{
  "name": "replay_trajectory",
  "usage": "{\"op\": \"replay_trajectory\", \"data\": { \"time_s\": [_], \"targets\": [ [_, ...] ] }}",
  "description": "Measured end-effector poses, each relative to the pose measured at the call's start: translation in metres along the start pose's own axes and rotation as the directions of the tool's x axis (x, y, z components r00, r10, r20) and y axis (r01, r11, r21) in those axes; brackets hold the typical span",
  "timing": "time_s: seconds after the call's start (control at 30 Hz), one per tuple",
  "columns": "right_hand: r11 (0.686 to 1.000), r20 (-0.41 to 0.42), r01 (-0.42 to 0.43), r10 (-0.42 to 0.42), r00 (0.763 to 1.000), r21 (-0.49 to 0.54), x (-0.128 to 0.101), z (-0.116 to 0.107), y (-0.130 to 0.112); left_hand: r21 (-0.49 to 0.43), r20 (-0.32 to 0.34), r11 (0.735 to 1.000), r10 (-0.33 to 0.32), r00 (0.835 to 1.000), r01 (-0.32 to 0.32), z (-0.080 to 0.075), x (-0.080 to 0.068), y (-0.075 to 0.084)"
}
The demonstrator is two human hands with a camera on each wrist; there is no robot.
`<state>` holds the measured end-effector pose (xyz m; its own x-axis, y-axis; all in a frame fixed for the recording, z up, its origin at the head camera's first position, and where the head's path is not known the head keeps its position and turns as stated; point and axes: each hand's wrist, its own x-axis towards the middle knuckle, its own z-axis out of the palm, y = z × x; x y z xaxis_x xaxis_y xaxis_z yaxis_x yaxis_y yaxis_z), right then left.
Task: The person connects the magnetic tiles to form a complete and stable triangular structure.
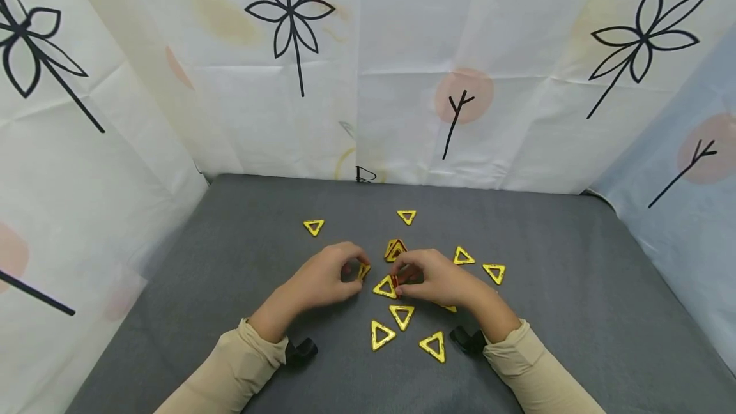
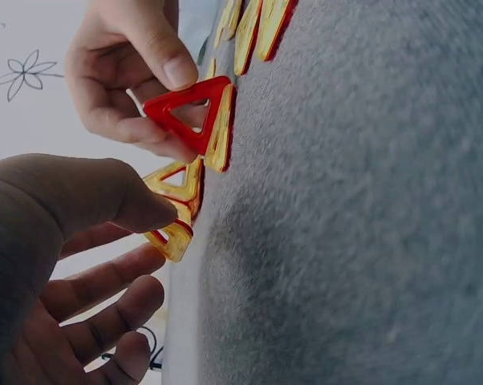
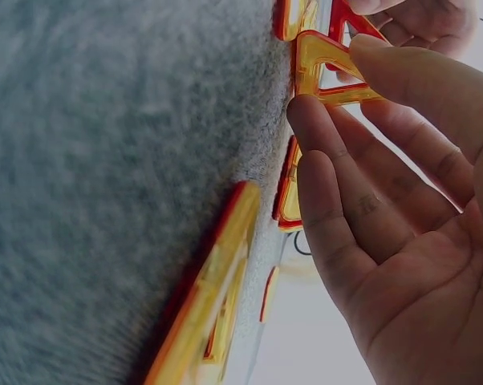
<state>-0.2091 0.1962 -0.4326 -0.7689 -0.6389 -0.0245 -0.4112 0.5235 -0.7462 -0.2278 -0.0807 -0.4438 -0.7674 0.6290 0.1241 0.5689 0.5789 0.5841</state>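
1. Far left: a yellow triangular tile [image 1: 314, 232] is lying flat on the grey table [image 1: 546, 312], well apart from the hands.
2. Left hand [image 1: 330, 276]: thumb and forefinger are pinching a small tile [image 2: 177, 249] off to the side of the middle group; remaining fingers are curving loosely, spread apart.
3. Middle, far to near: a far tile [image 1: 407, 221] is lying alone; a peaked cluster [image 1: 391, 249] is standing just beyond the hands; a flat tile [image 1: 384, 294] is lying by the right fingertips; three more are lying nearer: left near tile [image 1: 374, 335], middle near tile [image 1: 401, 308], right near tile [image 1: 441, 345].
4. Right hand [image 1: 437, 276]: thumb and fingers are clamping on a raised tile [image 2: 177, 127], its red face showing to the left wrist view; its edge is seemingly meeting the flat tile.
5. Right: a partly hidden tile [image 1: 450, 308] is poking out beneath the right hand; an inner tile [image 1: 463, 262] and an outer tile [image 1: 494, 267] are lying beyond the wrist.
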Motion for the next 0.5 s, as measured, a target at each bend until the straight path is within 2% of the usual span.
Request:
{"op": "replay_trajectory", "data": {
  "time_s": [0.17,0.5],
  "targets": [
    [1.0,0.001,0.001,-0.001,1.0,-0.007,0.0005,0.0006,-0.0007,-0.014,0.001,0.999,0.033,0.999,-0.033,0.0025,-0.0001,0.0029],
    [1.0,-0.004,0.013,-0.013,1.0,-0.008,0.0006,0.0012,-0.0015,-0.099,0.035,0.994,0.052,0.998,-0.048,0.0102,0.0033,0.0078]
  ]
}}
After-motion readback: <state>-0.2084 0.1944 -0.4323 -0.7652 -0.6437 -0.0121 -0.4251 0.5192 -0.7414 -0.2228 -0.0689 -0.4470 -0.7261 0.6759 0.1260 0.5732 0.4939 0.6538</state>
